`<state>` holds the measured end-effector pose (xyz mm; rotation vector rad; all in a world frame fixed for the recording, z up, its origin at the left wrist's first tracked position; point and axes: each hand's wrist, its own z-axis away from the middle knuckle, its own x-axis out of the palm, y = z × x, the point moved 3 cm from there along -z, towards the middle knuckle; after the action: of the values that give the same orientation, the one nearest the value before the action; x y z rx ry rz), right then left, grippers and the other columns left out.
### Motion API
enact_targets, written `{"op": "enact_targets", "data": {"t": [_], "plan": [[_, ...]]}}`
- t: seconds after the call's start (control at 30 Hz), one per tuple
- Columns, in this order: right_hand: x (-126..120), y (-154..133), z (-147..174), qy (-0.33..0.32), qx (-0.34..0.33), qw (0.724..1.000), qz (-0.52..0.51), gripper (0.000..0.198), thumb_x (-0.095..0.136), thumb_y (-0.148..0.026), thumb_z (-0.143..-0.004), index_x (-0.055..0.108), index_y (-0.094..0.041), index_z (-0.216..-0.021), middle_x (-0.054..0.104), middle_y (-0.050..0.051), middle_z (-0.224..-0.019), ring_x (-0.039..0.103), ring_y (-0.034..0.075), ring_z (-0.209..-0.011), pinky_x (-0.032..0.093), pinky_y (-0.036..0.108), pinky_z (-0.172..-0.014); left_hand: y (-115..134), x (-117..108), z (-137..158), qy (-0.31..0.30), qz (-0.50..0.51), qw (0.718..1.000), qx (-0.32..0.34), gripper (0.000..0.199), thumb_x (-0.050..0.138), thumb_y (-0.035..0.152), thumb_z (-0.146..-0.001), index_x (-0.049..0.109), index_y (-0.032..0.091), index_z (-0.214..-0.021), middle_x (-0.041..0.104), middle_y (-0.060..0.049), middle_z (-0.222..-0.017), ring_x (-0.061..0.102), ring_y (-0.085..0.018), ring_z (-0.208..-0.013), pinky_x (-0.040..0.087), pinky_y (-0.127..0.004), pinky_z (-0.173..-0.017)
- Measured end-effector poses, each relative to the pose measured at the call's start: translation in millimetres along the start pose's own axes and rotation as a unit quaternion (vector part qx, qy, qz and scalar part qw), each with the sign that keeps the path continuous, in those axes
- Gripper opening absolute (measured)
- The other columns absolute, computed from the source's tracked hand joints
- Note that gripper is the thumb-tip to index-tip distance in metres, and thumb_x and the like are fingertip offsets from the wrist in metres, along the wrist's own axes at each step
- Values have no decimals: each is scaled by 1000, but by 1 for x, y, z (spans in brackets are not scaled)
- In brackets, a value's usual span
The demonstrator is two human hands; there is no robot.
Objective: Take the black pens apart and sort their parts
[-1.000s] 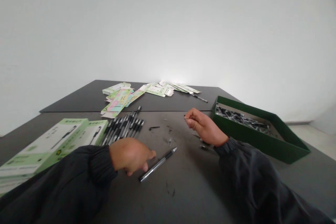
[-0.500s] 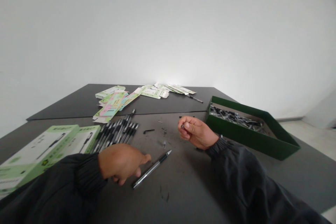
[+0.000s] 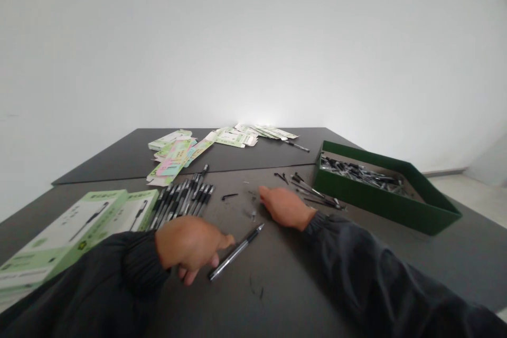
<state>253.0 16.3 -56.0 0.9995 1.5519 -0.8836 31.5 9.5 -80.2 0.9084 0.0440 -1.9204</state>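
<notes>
Landmark: single black pen (image 3: 236,251), lying loose and slantwise on the dark table (image 3: 277,301), tip toward the far right.

Left hand (image 3: 190,248): just left of the pen, knuckles up, fingers loosely curled; the thumb reaches to the pen's barrel, and whether it touches cannot be told. Nothing seen gripped.

Right hand (image 3: 284,207): beyond the pen and to its right, palm down, fingers flattened on the table beside small loose parts (image 3: 252,215); whether it covers anything cannot be told.

Row of black pens (image 3: 182,198): beyond the pen to the left, side by side.

Green-and-white pen boxes (image 3: 75,227): far left of the pen, closed.

Flat carton blanks (image 3: 178,150): well beyond the pen, scattered, green and pink.

Green tray (image 3: 396,208): well right of the pen, filled with pen parts (image 3: 356,171); a few loose pen pieces (image 3: 312,193) lie just beside its near-left wall.
</notes>
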Motion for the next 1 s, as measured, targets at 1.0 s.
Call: {"op": "enact_targets", "data": {"t": [1.0], "plan": [[8,10,0,56,-45,943,-325,17,45,-10,-86,56,-18,-95,58,-2,-73,54,12,-65,39,22,-62,-17,3,-11,-173,184,966,54,42,42,47,-81,51,20,-112,49,4,-46,51,-20,-49,40,-27,-53]]}}
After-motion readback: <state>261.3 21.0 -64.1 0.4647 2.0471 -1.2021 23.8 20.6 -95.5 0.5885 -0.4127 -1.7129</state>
